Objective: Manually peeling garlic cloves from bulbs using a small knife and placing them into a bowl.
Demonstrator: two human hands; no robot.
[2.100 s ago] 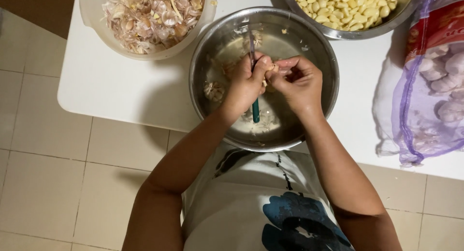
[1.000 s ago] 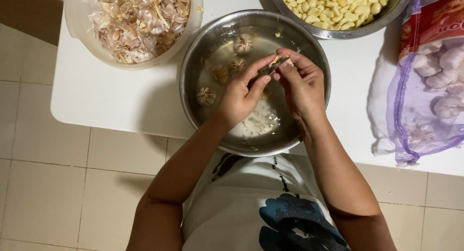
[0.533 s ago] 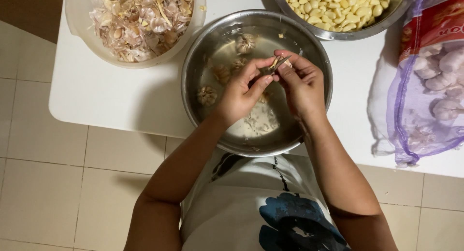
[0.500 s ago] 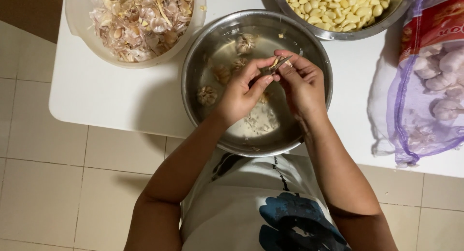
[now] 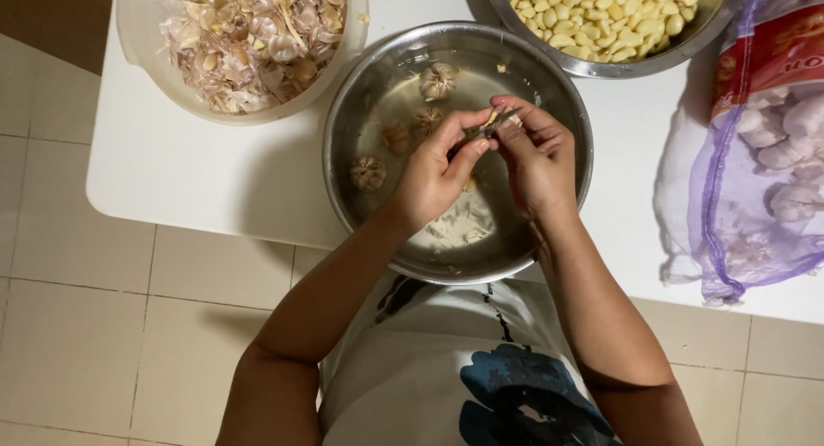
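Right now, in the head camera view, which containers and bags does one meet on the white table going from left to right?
Pale plastic bowl of garlic skins → round steel bowl with water and garlic heads, under both hands → steel bowl of peeled yellow cloves → purple mesh bag of garlic bulbs.

White table (image 5: 215,175) bears three bowls (image 5: 343,197) and mesh garlic bag (image 5: 755,180).

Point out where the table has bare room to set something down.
Bare tabletop lies left of the steel bowl, below the tub of skins. A smaller patch sits between that bowl and the mesh bag. The top edge is crowded, with the bowl of cloves.
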